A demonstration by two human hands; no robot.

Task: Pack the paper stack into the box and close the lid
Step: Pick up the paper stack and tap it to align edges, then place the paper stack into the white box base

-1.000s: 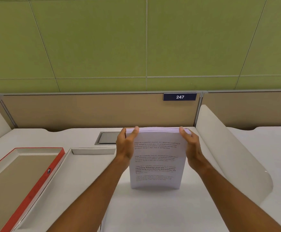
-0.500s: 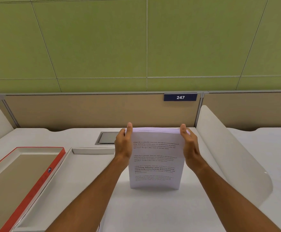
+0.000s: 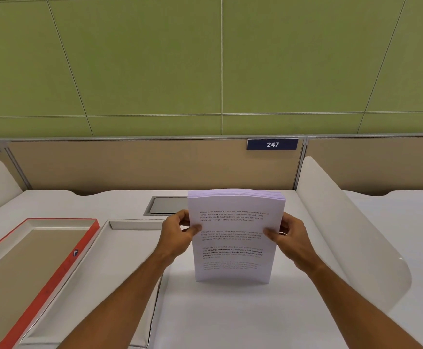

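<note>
On the desk [image 3: 230, 311] – both hands, L [image 3: 177, 235] & R [image 3: 287, 238], grip upright paper stack [image 3: 233, 248] edges.

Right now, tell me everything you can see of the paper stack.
The paper stack is a thick sheaf of white sheets, the front page printed with four blocks of dark text, one partly bold. It stands upright on its bottom edge on the white desk, bowing slightly, printed face toward the camera. The left hand and right hand pinch its side edges at mid-height, thumbs on the front. It is outside the open box to its left.

Bright even light, soft shadows, wide-angle bowing
</note>
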